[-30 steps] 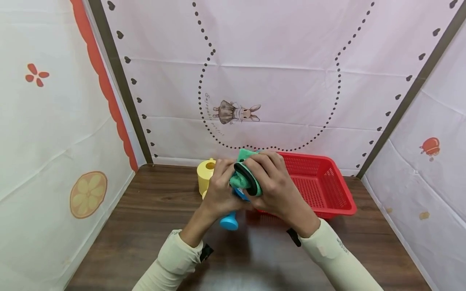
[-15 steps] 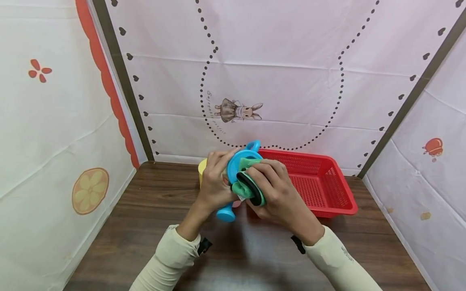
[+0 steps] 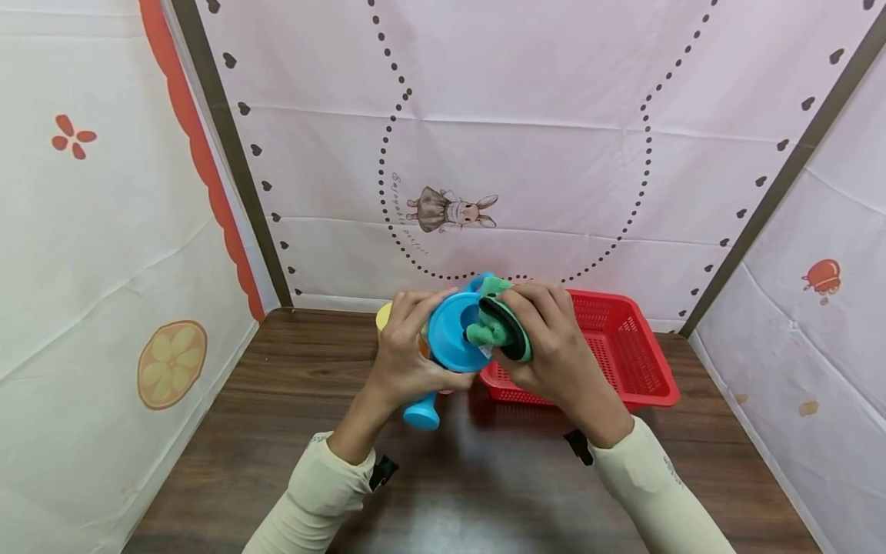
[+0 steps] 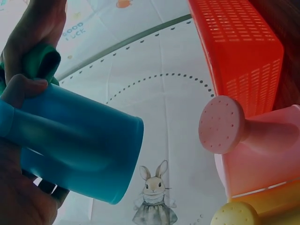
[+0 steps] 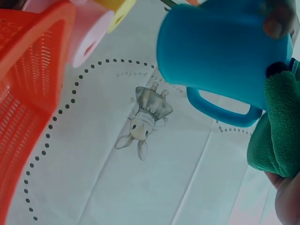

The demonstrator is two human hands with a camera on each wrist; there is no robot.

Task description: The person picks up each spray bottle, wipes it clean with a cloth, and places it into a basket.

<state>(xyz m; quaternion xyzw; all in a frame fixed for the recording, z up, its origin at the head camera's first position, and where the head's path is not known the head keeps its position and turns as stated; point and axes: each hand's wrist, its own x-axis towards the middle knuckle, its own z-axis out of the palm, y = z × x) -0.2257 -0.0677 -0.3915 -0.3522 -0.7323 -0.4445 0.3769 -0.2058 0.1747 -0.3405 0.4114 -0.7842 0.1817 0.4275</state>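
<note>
The green cloth [image 3: 487,332] had slid right with the right hand [image 3: 550,338] compared with half a second earlier, baring way more of the blue watering can's [image 3: 446,338] mouth. That hand had the bunched cloth gripped at the rim; couldn't really tell how deep any of it went, since fingers and folds hid it. The left hand [image 3: 408,354] was wrapped round the can, holding it tilted above the desk [image 3: 291,400], mouth toward the head camera. Looked like wiping to me, so imo firm left grip, turn the can, keep the cloth flat on the rim. The pink can [image 4: 267,136] and yellow can [image 4: 236,215] sat beyond, near the red basket [image 3: 651,348], so swinging the spout wide risked a knock.
</note>
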